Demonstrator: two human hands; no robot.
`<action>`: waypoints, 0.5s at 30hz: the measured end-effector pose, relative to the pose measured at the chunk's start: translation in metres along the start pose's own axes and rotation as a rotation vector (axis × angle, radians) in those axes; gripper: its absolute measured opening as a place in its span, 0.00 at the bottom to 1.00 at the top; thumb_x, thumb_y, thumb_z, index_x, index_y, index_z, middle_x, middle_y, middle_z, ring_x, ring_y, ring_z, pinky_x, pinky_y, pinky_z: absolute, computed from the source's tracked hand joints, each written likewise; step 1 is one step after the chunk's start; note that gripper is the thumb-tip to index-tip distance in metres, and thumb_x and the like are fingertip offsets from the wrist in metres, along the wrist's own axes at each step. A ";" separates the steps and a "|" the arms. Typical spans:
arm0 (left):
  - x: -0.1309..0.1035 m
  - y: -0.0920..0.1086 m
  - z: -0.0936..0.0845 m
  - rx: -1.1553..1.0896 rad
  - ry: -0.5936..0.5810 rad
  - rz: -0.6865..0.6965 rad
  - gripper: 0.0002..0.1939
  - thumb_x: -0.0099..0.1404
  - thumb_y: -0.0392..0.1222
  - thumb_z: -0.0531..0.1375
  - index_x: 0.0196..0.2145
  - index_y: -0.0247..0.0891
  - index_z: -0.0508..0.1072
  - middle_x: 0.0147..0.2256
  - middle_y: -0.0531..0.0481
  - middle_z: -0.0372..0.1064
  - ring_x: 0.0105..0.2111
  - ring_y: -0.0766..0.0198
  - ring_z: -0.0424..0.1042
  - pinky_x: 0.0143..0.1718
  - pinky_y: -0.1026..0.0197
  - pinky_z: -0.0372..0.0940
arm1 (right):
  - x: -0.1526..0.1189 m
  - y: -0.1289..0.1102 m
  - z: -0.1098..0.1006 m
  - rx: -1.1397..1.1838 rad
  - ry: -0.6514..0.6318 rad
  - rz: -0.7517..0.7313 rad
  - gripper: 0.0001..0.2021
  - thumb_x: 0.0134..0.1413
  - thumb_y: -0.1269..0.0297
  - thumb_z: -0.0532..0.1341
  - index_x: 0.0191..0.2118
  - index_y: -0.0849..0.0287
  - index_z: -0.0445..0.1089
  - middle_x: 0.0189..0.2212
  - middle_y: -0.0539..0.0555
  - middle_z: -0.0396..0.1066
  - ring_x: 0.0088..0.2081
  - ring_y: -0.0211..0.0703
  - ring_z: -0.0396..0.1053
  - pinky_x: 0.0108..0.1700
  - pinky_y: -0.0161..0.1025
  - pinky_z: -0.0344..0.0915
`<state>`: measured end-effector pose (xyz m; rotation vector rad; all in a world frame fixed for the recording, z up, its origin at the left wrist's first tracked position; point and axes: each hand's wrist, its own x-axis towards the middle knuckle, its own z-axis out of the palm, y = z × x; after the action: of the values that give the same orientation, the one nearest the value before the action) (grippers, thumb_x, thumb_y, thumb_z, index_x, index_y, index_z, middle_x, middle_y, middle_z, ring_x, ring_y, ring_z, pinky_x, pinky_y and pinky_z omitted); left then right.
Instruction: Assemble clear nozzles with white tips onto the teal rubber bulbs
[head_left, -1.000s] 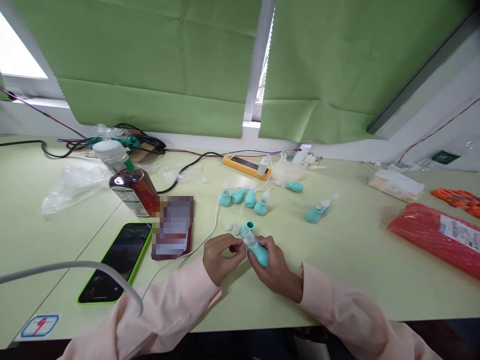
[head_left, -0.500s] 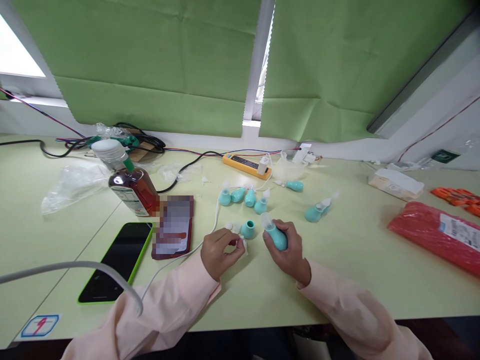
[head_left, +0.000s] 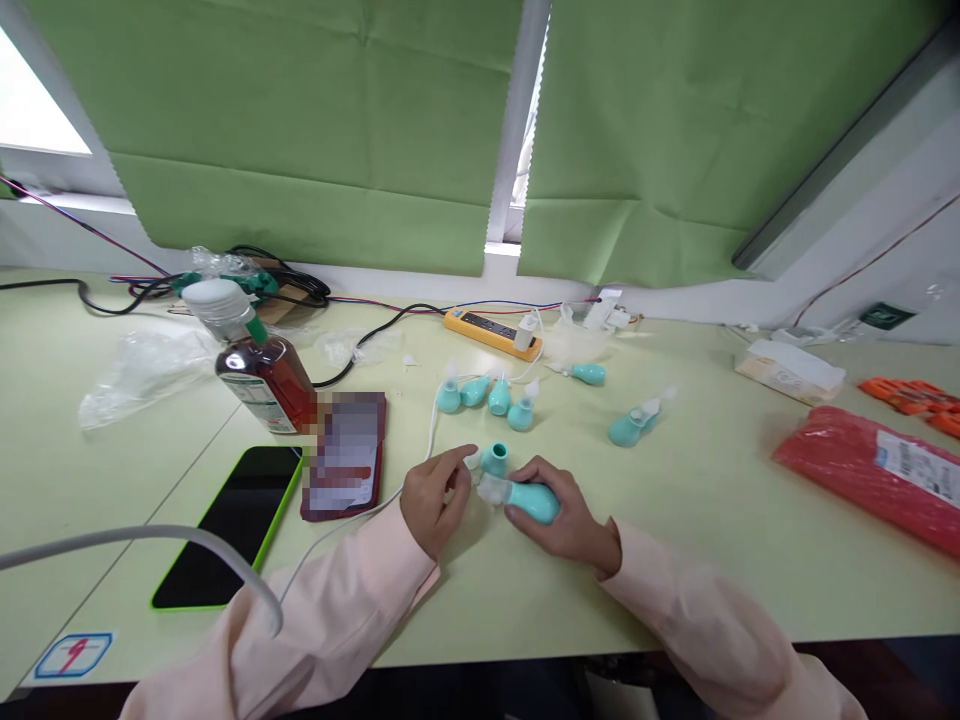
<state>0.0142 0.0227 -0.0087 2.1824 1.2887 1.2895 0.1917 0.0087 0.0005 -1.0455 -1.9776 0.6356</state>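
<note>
My right hand (head_left: 566, 515) is wrapped round a teal nasal aspirator bulb (head_left: 535, 502), which lies tilted on its side with its clear collar (head_left: 493, 489) facing left. Just left of that collar is my left hand (head_left: 436, 502), index finger stretched out and thumb apart, with nothing visible between them. A small white piece (head_left: 472, 461) is by the index fingertip. An open-necked teal bulb (head_left: 495, 459) without a tip stands behind both hands. Farther back are several teal aspirators with clear tips, such as the one on the right of the row (head_left: 522, 408).
Two more aspirators (head_left: 626, 428) lie together to the right, another (head_left: 589, 374) near the yellow power strip (head_left: 491, 334). At left are a green-edged phone (head_left: 229, 525), a red-cased phone (head_left: 345, 455) and an amber bottle (head_left: 266, 380). A red plastic package (head_left: 862, 465) lies far right.
My right hand has brought the bulb left and down, turning its collar toward my left hand. My left index finger has straightened, and the small white piece it pinched no longer shows there.
</note>
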 end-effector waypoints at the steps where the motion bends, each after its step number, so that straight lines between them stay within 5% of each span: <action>1: -0.001 0.003 -0.002 -0.015 -0.030 0.018 0.13 0.60 0.37 0.45 0.39 0.33 0.65 0.22 0.50 0.64 0.20 0.69 0.62 0.23 0.66 0.59 | -0.003 -0.003 0.003 -0.019 -0.011 -0.017 0.10 0.42 0.64 0.59 0.33 0.57 0.57 0.26 0.50 0.65 0.27 0.37 0.63 0.29 0.35 0.61; 6: -0.001 0.009 -0.001 -0.094 -0.241 0.013 0.17 0.59 0.45 0.46 0.18 0.36 0.62 0.14 0.55 0.53 0.16 0.70 0.54 0.19 0.66 0.51 | -0.009 -0.010 0.009 -0.054 -0.076 -0.031 0.10 0.44 0.64 0.57 0.33 0.56 0.55 0.26 0.50 0.63 0.28 0.38 0.63 0.30 0.35 0.61; 10: -0.001 0.012 0.004 -0.451 -0.421 -0.313 0.23 0.61 0.47 0.41 0.12 0.37 0.52 0.11 0.58 0.44 0.13 0.73 0.46 0.15 0.67 0.44 | -0.005 -0.010 0.004 0.135 -0.184 0.088 0.10 0.44 0.61 0.57 0.31 0.56 0.55 0.27 0.50 0.63 0.28 0.36 0.61 0.29 0.33 0.61; 13: -0.003 0.014 0.004 -0.624 -0.372 -0.500 0.23 0.61 0.50 0.40 0.12 0.37 0.50 0.11 0.58 0.44 0.13 0.74 0.45 0.14 0.67 0.43 | -0.003 -0.013 0.000 0.322 -0.283 0.156 0.10 0.45 0.61 0.57 0.29 0.57 0.53 0.28 0.49 0.63 0.27 0.34 0.60 0.27 0.32 0.61; 15: -0.004 0.014 0.003 -0.642 -0.304 -0.487 0.23 0.60 0.51 0.41 0.13 0.36 0.52 0.11 0.58 0.45 0.13 0.74 0.45 0.14 0.67 0.42 | -0.003 -0.015 0.001 0.304 -0.236 0.167 0.10 0.45 0.62 0.57 0.30 0.57 0.53 0.29 0.50 0.63 0.29 0.35 0.61 0.30 0.33 0.61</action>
<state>0.0230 0.0119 -0.0040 1.4332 1.0086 0.9502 0.1850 -0.0020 0.0097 -0.9872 -1.9224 1.1582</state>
